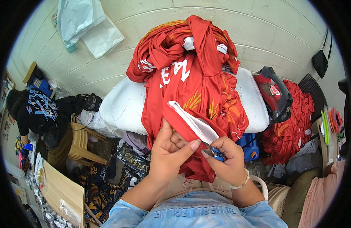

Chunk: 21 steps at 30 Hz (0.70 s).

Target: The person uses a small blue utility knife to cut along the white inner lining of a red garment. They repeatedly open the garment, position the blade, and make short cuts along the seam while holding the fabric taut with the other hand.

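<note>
- Looks like a small garment workshop.
- Red jerseys (183, 85) heaped on a white-covered table (120, 108).
- Blue-handled snips (218, 154) close against one.
- More red garments (291, 125) piled at right; dark printed garments (100, 193) low at left.

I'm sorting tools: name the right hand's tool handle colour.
The handle is blue, best seen in the head view.

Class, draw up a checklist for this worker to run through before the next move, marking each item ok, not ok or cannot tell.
1. Left hand grips the red-and-white cloth edge: ok.
2. Right hand holds the blue-handled snips: ok.
3. Left thumb well clear of the blades: not ok, they sit close by.
4. Blades touching the cloth: cannot tell.
5. Red garment pile resting on the white padded surface: ok.
</note>
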Each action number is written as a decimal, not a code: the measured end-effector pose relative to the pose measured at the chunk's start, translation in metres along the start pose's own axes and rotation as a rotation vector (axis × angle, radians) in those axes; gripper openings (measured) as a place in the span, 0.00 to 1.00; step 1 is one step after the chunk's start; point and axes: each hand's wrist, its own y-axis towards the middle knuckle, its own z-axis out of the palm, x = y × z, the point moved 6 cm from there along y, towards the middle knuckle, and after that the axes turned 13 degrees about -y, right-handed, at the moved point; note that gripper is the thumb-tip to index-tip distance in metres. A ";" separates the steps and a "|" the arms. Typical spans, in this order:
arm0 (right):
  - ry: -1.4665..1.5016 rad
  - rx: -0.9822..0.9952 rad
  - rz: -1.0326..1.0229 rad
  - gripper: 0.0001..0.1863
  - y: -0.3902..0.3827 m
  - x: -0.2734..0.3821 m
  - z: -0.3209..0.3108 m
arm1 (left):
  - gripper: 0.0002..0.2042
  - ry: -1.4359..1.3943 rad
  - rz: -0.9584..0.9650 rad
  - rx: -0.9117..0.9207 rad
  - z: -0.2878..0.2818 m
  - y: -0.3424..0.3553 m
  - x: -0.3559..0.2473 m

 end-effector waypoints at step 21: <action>-0.271 -0.187 -0.236 0.16 0.001 0.017 -0.018 | 0.36 -0.025 0.000 0.027 0.000 0.002 0.003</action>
